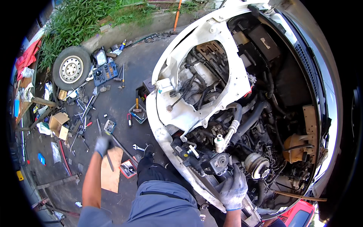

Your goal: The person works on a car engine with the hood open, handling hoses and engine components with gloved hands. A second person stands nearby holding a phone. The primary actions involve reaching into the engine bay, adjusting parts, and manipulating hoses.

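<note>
My left hand [104, 146], in a grey glove, hangs over the ground on the left, smeared by motion. It looks closed around a long dark metal bar [110, 162], which sticks out above and below the fist. In a pale knitted glove, my right hand [233, 188] reaches over the front edge of a white vehicle's engine bay. Its fingers are stretched forward beside a black housing [218, 163] with a round boss; some fingertips are hidden. A white-capped bottle-like part [219, 143] stands just beyond the housing. Right of it sits a round metal canister [257, 165].
The white front body panel [162, 121] curves around the engine bay. Beside my feet lie a wrench [140, 147], a red tray [127, 169] and a brown board [110, 181]. Farther left are a spare wheel [72, 69], a blue tool case [105, 73] and a cardboard box [59, 125].
</note>
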Available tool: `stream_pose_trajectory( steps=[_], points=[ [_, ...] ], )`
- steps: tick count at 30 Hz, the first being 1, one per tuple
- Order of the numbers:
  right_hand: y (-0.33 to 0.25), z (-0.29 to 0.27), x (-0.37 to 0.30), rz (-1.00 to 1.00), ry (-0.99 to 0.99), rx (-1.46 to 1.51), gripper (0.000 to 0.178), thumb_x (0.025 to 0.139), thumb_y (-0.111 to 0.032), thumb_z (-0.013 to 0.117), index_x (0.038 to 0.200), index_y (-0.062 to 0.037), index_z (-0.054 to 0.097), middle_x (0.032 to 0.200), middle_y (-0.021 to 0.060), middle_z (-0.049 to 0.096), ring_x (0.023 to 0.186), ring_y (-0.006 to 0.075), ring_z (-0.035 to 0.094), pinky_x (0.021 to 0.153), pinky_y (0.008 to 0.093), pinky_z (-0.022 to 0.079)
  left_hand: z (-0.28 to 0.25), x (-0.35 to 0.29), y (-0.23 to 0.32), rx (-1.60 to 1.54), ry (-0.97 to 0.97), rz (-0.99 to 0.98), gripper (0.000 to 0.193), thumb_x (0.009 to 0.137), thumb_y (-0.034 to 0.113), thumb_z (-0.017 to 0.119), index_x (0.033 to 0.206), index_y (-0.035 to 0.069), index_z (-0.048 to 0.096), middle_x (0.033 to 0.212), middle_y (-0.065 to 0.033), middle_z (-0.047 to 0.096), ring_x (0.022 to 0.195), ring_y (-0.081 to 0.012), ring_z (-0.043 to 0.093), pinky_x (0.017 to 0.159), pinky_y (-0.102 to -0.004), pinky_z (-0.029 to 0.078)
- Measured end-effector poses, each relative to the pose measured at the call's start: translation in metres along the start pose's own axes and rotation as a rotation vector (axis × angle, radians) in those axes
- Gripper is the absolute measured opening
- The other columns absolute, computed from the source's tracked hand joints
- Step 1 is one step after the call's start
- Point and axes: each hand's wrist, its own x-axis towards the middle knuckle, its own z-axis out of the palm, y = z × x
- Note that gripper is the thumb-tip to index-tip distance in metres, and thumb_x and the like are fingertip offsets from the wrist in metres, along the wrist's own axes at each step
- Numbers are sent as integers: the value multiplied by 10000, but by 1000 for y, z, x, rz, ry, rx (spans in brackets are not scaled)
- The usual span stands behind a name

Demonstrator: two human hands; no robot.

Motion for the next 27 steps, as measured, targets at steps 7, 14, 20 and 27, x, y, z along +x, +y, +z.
stream_pose_trajectory(
  steps=[7, 14, 20, 27],
  points=[
    [10, 10, -6, -65, -4, -1, 556, 1056, -154, 580, 1552, 99, 594, 1307, 332, 728, 1116, 541, 708, 994, 605, 573, 1, 115, 32, -691, 60, -155, 347, 1082, 382, 763, 1290, 106, 800, 1200, -108, 795, 1039, -269, 757, 881, -455, 644],
    [-1, 6, -10, 51, -23, -37, 558, 1095, -233, 550, 1547, 87, 616, 1362, 328, 733, 1182, 535, 716, 1036, 591, 571, 253, 0, 115, -342, -262, -326, 445, 1048, 434, 794, 1090, -8, 801, 947, -137, 792, 764, -263, 774, 661, -433, 616],
    [6, 13, -13, 4, 20, -31, 545, 1095, -220, 547, 1540, 87, 616, 1319, 327, 741, 1152, 533, 723, 1031, 592, 571, 334, -63, 137, -220, -272, -271, 525, 911, 438, 883, 1111, -46, 845, 956, -175, 853, 804, -279, 830, 738, -433, 658],
    [-2, 10, -6, 35, -22, -31, 521, 1147, -231, 501, 1543, 81, 632, 1403, 325, 742, 1225, 534, 739, 1093, 574, 581, 384, -37, 101, -360, 112, -282, 461, 838, 272, 908, 1124, -80, 826, 1068, -249, 855, 989, -378, 838, 915, -470, 660]
  ],
)
